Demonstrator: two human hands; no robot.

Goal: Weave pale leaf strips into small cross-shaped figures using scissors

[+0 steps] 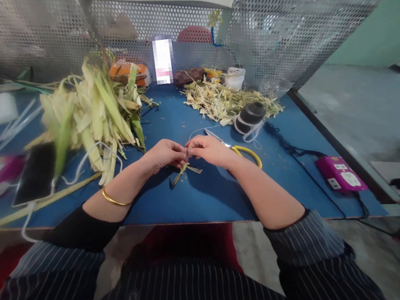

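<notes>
My left hand (pixel 169 154) and my right hand (pixel 205 148) meet over the middle of the blue table, fingertips pinched close together. A small piece of corn husk (pixel 184 170) with loose strips and a dark end hangs just below the fingers; both hands seem to grip its top, though the fingers hide that part. Beside my right hand lie scissors (pixel 246 154) with yellow handles, partly covered by the wrist. Beyond them a dark spool (pixel 249 118) rests on its side with white thread trailing from it.
On the left, a large pile of corn husks (pixel 87 110) lies beside a black phone (pixel 35 172) with a white cable. Husk scraps (pixel 216 100) are heaped at the back right. A purple box (pixel 340 173) with cords sits near the right edge. Perforated metal mesh (pixel 168 8) stands behind the table.
</notes>
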